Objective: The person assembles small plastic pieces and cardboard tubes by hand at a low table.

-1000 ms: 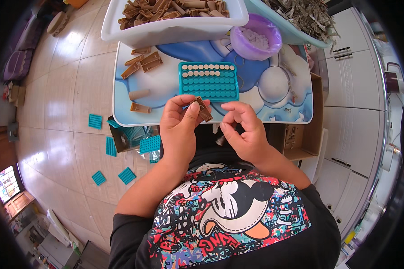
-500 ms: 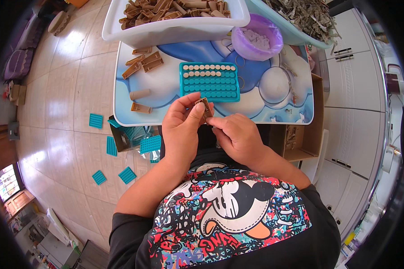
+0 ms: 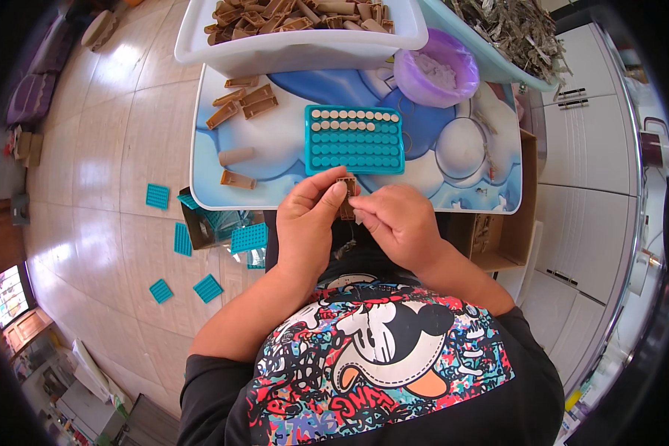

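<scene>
Held piece (image 3: 347, 211): brown. Loose pieces (image 3: 260, 101), left on table: tan-brown. Tray (image 3: 355, 149): teal; discs (image 3: 345, 115) in far rows: cream. Tabletop (image 3: 279, 149): blue/white cartoon print, white rim. Far tub (image 3: 297, 56): white. Bowl (image 3: 453, 92), far right: purple. Basin (image 3: 472, 53) beyond: pale aqua. Shirt (image 3: 383, 372): black, red/white/aqua graffiti print. Floor (image 3: 89, 186), left: beige tile. Cabinets (image 3: 587, 141), right: white.

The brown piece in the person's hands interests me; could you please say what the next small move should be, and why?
I would probably have the right hand press gently along the brown piece while the left hand braces it: the left pinches its upper part between thumb and fingers, and the right is at its side.
</scene>
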`<state>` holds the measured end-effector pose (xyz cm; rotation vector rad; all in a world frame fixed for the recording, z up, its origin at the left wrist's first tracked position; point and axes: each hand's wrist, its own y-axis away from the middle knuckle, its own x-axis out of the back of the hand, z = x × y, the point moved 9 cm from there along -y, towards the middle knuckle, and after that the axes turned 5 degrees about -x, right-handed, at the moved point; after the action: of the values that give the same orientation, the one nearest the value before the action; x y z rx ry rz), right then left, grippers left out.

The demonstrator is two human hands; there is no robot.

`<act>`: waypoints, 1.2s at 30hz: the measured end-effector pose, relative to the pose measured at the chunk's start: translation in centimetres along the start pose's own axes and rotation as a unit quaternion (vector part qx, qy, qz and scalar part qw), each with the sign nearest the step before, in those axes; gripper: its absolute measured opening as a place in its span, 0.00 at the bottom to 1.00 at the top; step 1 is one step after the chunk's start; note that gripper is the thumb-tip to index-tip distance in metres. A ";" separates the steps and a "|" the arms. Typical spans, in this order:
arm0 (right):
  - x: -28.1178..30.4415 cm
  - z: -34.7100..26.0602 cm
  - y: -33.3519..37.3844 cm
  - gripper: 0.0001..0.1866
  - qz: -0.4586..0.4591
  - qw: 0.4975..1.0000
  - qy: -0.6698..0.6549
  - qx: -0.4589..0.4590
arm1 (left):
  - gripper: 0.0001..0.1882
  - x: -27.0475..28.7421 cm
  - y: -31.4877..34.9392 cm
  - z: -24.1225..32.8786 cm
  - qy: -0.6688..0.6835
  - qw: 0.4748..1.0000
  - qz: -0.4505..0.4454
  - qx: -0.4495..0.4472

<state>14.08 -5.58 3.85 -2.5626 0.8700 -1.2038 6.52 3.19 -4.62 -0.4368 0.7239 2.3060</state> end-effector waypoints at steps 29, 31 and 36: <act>0.7 3.0 -5.3 0.08 0.059 0.995 0.082 0.007 | 0.17 1.0 -1.7 -0.7 0.044 0.993 -0.017 0.106; 0.0 1.8 -5.0 0.09 0.026 0.999 0.022 0.012 | 0.16 1.0 -1.7 -0.9 0.048 0.993 -0.011 0.107; -0.9 1.4 -4.2 0.08 0.000 0.999 0.027 0.023 | 0.16 1.5 -1.8 -1.2 0.016 0.994 0.004 0.111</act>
<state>16.46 -1.73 4.00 -2.5055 0.8436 -1.2838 6.77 4.30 -6.99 -0.3684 0.9868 2.1976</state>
